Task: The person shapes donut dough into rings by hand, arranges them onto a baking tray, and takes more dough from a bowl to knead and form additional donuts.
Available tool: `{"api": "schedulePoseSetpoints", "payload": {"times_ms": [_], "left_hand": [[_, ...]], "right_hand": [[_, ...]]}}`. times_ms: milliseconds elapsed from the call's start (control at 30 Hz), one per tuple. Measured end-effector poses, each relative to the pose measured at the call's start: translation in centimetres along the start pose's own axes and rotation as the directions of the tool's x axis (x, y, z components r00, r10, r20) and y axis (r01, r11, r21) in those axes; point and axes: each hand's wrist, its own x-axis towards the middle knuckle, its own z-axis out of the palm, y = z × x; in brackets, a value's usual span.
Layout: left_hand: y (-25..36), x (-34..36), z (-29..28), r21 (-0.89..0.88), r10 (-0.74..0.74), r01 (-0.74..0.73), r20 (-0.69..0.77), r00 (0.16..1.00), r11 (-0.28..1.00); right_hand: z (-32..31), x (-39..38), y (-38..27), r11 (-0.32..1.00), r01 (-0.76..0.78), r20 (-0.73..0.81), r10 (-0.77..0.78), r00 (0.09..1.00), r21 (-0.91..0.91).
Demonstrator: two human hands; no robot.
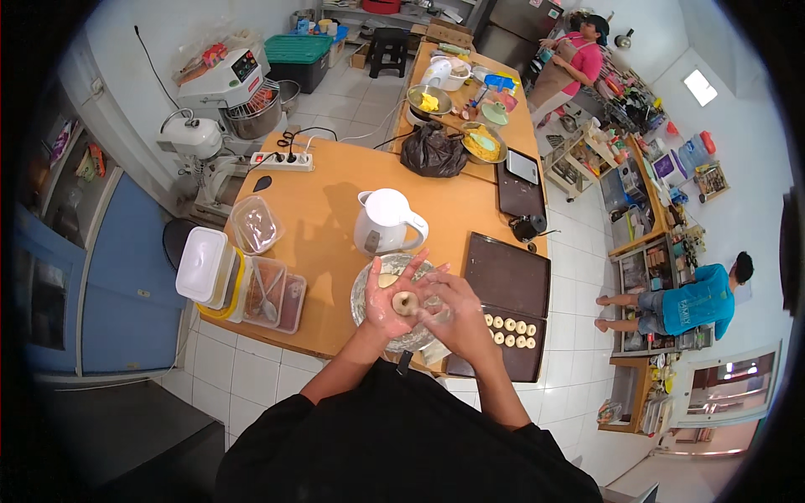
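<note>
"Brown bench [310,247] below. Where's the dough ring [400,303]?"
"On the left hand [382,312], near its spread fingers. Right hand [459,317]: can't tell if its fingers pinch."
"Heavy?"
"Light and squishy, I guess. Hold its edge gently."

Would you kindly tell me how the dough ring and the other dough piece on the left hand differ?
The dough ring has a dark hole or dent in its middle; the other dough piece shows none. The dough ring lies nearer the right hand; the other dough piece lies farther from it, up and to the left. Both are pale and rest on the upturned left hand.
</note>
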Motion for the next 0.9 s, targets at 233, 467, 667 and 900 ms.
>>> {"api": "schedulePoseSetpoints", "payload": {"times_ms": [233, 467, 667, 900], "left_hand": [[0.3, 0.3, -1.0, 0.101, 0.007, 0.002, -0.084, 0.996, 0.995], [0.5, 0.2, -2.1, 0.461, 0.202, -0.048, -0.291, 0.935, 0.886], [1.5, -2.1, -2.7, 0.901, 0.406, 0.031, -0.225, 0.886, 0.432], [1.1, -2.3, -2.1, 0.978, 0.448, 0.084, -0.164, 0.879, 0.192]], "right_hand": [[3.0, -1.1, 3.1, 0.963, -0.231, 0.071, 0.223, 0.972, 0.141], [5.0, -1.5, 5.3, 0.387, -0.513, 0.283, 0.513, 0.810, 0.766], [6.2, -2.5, 7.8, 0.082, -0.555, 0.398, 0.611, 0.684, 0.828], [6.5, -2.7, 8.8, -0.168, -0.516, 0.527, 0.476, 0.704, 0.840]]}}
